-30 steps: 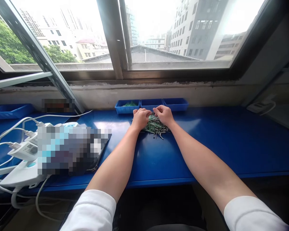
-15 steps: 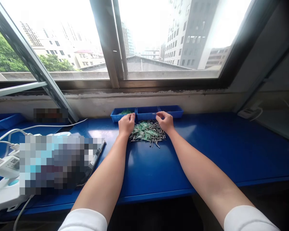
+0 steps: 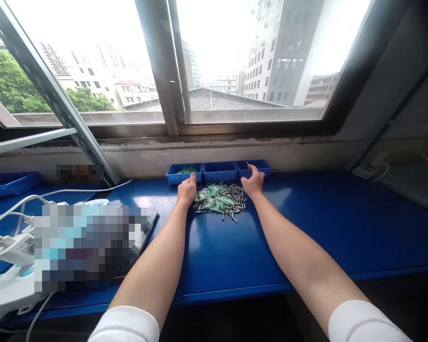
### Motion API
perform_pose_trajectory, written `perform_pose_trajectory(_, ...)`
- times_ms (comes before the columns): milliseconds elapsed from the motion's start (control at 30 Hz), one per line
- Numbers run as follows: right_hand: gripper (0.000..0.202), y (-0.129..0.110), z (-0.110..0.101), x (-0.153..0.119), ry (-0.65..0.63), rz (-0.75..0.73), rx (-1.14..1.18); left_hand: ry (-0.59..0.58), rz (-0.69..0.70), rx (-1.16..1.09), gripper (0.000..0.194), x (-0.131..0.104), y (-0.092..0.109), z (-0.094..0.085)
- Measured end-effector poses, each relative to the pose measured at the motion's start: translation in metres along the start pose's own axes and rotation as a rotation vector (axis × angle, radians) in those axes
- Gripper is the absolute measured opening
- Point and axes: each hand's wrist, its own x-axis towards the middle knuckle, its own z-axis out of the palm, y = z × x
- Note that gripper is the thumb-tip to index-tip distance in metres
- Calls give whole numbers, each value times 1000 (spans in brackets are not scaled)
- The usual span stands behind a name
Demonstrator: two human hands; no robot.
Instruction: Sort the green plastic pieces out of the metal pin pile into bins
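Note:
A pile of thin metal pins (image 3: 232, 214) and small green-tinted plastic bags (image 3: 214, 195) lies between my hands on the blue table. At its left edge, my left hand (image 3: 187, 190) is closed, thumb up; whatever its fingers may hold is hidden. My right hand (image 3: 254, 182) reaches to the right blue bin (image 3: 266, 166), thumb and index finger apart. By the index fingertip a tiny shiny metal piece (image 3: 247, 163) shows, seemingly loose from the grip. The middle blue bin (image 3: 219, 172) stands beside it, and the left blue bin (image 3: 173, 179) has green bags inside.
To the left are a white power strip (image 3: 12, 289) with plugs and cables, and a blurred-out object (image 3: 82, 247) beside a dark flat device (image 3: 146, 235). Another blue tray (image 3: 10, 185) sits farther left. A metal shelf post (image 3: 62, 107) rises before the window.
My right hand has moved from in front of the middle bin to the right bin, and its pinch on a metal pin has opened. My left hand stays beside the pile.

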Motion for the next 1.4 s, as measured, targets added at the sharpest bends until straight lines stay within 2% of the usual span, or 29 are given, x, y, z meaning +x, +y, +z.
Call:
perform_pose_trajectory(333,73,-2,2,-1,-168,-6,-51,-5,20,18,60,-4,-1,2)
perform_pose_trajectory(467,79,-1,3,-1,-183,-42,-72,-13,57,97,48,-2,-2,4)
perform_pose_trajectory(567,71,0,4,-1,-92,-105,-76,-27,80,150,32,-1,-3,5)
perform_pose_trajectory(667,48,-1,5,-2,-49,-183,-36,-30,89,156,27,-1,-2,5)
perform_pose_trajectory(767,29,-5,5,-5,-190,-200,-21,-21,112,143,29,-2,-2,5)
perform_pose_trajectory(867,23,-8,6,-8,-298,-176,-76,-31,133,144,29,-2,-3,6)
perform_pose_trajectory(1167,21,-9,10,-2,-445,-87,-113,-80,148,205,29,2,-6,9)
perform_pose_trajectory(1333,39,-7,10,-1,-471,-115,-118,-85,152,216,28,2,-5,9)
perform_pose_trajectory(1400,39,-6,10,0,-480,-115,-109,-87,149,220,28,1,-4,8)
